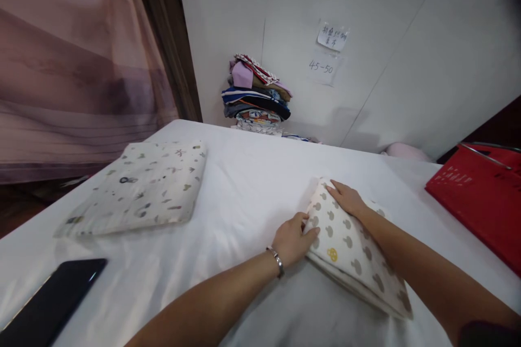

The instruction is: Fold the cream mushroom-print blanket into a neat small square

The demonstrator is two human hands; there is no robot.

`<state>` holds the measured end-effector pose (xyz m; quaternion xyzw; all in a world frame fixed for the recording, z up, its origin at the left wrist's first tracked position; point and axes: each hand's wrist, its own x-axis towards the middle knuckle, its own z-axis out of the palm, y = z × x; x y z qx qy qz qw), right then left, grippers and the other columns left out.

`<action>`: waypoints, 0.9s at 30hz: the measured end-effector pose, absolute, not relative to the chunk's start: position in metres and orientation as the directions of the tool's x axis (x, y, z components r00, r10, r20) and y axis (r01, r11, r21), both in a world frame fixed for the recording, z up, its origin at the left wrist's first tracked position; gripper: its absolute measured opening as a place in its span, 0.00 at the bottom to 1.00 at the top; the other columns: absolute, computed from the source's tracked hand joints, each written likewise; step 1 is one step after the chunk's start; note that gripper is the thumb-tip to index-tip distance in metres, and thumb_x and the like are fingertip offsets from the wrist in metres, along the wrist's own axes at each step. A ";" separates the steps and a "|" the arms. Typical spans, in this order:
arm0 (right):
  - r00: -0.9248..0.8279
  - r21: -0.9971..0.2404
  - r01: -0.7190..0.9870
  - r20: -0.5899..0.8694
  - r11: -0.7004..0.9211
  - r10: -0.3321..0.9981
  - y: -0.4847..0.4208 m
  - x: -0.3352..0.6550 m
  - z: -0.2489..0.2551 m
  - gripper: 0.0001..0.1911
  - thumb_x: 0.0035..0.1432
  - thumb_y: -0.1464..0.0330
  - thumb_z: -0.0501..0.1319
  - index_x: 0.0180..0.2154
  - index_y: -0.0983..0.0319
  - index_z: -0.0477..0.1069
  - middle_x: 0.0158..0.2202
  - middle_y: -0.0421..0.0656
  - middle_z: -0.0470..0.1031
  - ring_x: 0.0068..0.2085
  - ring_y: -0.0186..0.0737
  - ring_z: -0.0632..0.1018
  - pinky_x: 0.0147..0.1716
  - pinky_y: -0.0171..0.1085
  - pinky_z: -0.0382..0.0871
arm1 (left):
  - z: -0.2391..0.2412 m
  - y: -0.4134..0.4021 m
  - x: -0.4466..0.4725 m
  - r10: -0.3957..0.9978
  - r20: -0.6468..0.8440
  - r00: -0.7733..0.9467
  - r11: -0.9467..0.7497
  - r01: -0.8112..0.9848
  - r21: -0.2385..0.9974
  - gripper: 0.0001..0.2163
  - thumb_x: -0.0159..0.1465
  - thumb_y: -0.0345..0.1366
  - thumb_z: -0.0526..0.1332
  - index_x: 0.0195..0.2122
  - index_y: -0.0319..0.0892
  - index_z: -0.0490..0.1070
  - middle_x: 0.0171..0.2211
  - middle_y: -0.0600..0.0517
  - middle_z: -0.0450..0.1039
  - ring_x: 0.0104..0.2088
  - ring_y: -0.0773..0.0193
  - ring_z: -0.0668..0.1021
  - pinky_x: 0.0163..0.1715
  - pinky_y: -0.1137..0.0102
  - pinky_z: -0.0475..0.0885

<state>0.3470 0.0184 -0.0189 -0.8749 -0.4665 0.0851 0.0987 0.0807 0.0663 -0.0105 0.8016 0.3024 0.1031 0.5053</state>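
A folded white cloth (358,249) printed with grey mushrooms and one yellow mushroom lies at an angle on the white-covered surface, right of centre. My left hand (293,239) grips its left edge, thumb on top and the other fingers at or under the side. A metal bracelet circles that wrist. On the cloth's far end my right hand (345,197) rests with its fingers stretched flat over the top. Further left lies another folded cloth (154,187), white with small scattered prints, apart from both hands.
A dark phone-like slab (55,301) lies at the front left. Red bag or case (480,195) stands at the right edge. Behind the white surface (240,184), folded fabrics (256,95) are stacked by the wall. Pinkish curtain (81,65) hangs left; paper notes (332,37) are on the wall.
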 end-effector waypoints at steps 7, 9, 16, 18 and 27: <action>0.545 -0.213 0.818 -0.014 -0.535 0.839 0.021 0.345 -0.018 0.30 0.60 0.51 0.44 0.56 0.60 0.62 0.56 0.47 0.65 0.56 0.49 0.65 0.55 0.46 0.56 | -0.012 0.073 0.084 0.590 -0.175 0.788 -0.373 0.459 0.806 0.16 0.57 0.48 0.55 0.43 0.46 0.68 0.36 0.49 0.75 0.36 0.59 0.75 0.33 0.69 0.65; 0.524 -0.160 0.841 0.008 -0.516 0.852 0.024 0.341 -0.019 0.29 0.61 0.52 0.43 0.56 0.61 0.63 0.56 0.48 0.66 0.56 0.49 0.66 0.54 0.46 0.56 | -0.012 0.072 0.087 0.595 -0.169 0.786 -0.445 0.497 0.745 0.16 0.57 0.47 0.55 0.42 0.45 0.68 0.37 0.48 0.75 0.37 0.57 0.75 0.34 0.68 0.65; 0.562 -0.224 0.807 0.009 -0.547 0.827 0.003 0.349 0.001 0.29 0.61 0.54 0.45 0.58 0.62 0.59 0.59 0.46 0.61 0.60 0.46 0.61 0.59 0.46 0.50 | -0.013 0.072 0.085 0.603 -0.132 0.786 -0.466 0.482 0.742 0.16 0.58 0.48 0.53 0.40 0.44 0.69 0.38 0.47 0.74 0.37 0.59 0.74 0.35 0.69 0.65; 0.603 -0.210 0.786 0.054 -0.582 0.796 -0.020 0.362 0.005 0.29 0.60 0.55 0.47 0.58 0.62 0.59 0.59 0.46 0.60 0.60 0.46 0.60 0.59 0.46 0.49 | -0.011 0.074 0.086 0.606 -0.125 0.785 -0.463 0.476 0.748 0.17 0.58 0.49 0.53 0.39 0.43 0.69 0.39 0.46 0.73 0.39 0.59 0.74 0.37 0.69 0.65; 0.686 -0.456 0.592 -0.146 -0.664 0.713 -0.098 0.403 0.003 0.29 0.53 0.56 0.58 0.54 0.63 0.66 0.56 0.46 0.65 0.56 0.46 0.66 0.57 0.39 0.57 | -0.003 0.086 0.110 0.582 -0.364 0.728 -0.255 0.588 0.768 0.21 0.50 0.50 0.62 0.38 0.40 0.70 0.40 0.44 0.75 0.40 0.54 0.76 0.34 0.69 0.68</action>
